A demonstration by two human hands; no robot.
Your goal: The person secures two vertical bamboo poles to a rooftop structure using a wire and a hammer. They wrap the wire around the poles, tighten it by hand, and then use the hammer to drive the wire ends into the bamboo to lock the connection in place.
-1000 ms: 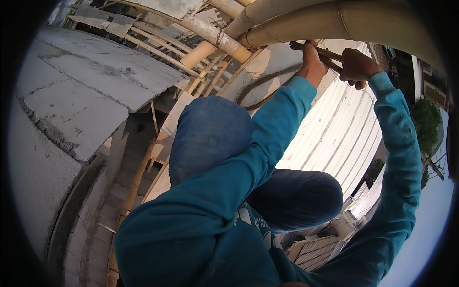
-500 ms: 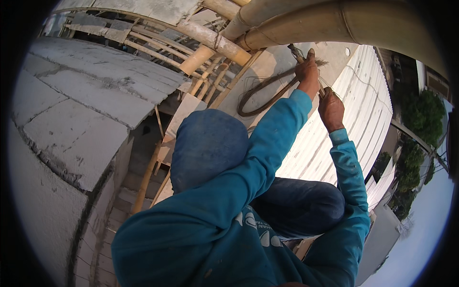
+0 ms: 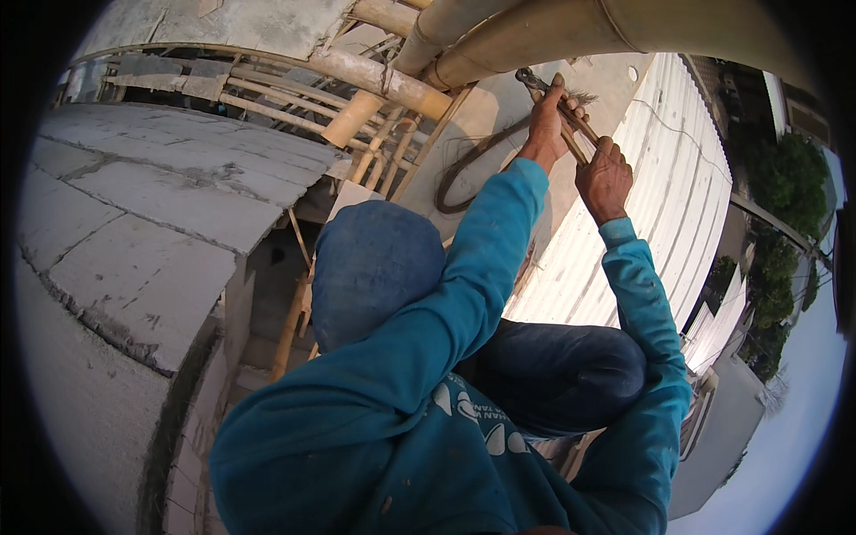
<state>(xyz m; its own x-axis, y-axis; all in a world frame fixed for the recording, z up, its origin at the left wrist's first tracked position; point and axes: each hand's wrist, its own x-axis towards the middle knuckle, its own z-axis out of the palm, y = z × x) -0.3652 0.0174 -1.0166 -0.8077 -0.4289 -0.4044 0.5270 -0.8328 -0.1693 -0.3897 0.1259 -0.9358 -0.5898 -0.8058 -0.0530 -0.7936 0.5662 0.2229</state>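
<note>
My left hand (image 3: pixel 546 127) is wrapped around the upper part of a long metal hand tool (image 3: pixel 535 82), apparently pincers or cutters, with a dark head just beneath a thick bamboo pole (image 3: pixel 553 25). My right hand (image 3: pixel 604 180) is closed around the tool's long handles lower down. A fine tuft of wire (image 3: pixel 580 98) sticks out beside my left fingers. A looped bundle of brown wire (image 3: pixel 456 183) lies on the pale board (image 3: pixel 486 107) left of my hands. My knees (image 3: pixel 374 267) are bent beneath my arms.
Lashed bamboo scaffolding (image 3: pixel 374 85) runs across the upper left. A cracked concrete slab roof (image 3: pixel 152 223) with a drop beside it fills the left. White corrugated roofing (image 3: pixel 669 152) lies lower on the right, with trees (image 3: pixel 776 192) and buildings beyond.
My right hand has dropped from near the pole down along the handles, its forearm swinging inward. My left hand has shifted slightly left, and the wire tuft has come into sight.
</note>
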